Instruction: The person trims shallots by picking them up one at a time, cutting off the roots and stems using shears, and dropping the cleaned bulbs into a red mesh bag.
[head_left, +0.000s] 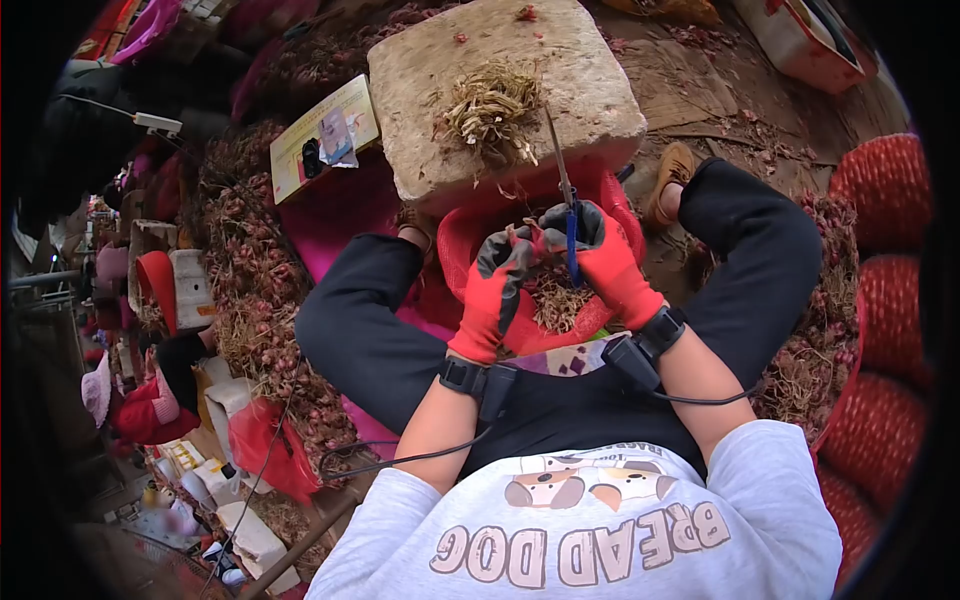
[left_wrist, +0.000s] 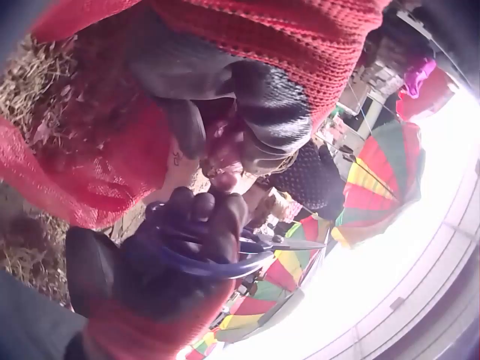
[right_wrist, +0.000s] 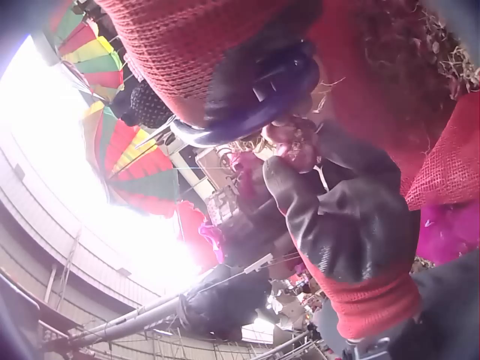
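Observation:
My left hand [head_left: 495, 285], in a red glove with a dark coated palm, pinches small reddish shallots [right_wrist: 296, 144] between thumb and fingers. My right hand [head_left: 605, 260], gloved alike, grips blue-handled scissors [head_left: 572, 235], whose blades point away from me in the head view. In the left wrist view the fingertips of the right hand [left_wrist: 180, 247] are right at the shallots, and the scissors' blades [left_wrist: 296, 244] stick out to the side. Both hands are over a red mesh bag [head_left: 625, 205] between the legs, with dry stalks and roots [head_left: 560, 305] in it.
Ahead stands a worn pale block [head_left: 420, 90] with a heap of dried stalks [head_left: 495, 105] on it. A yellow board [head_left: 290, 165] lies left of it. Shallots with dry tops [head_left: 250, 250] pile up at the left; full red mesh sacks [head_left: 885, 310] line the right.

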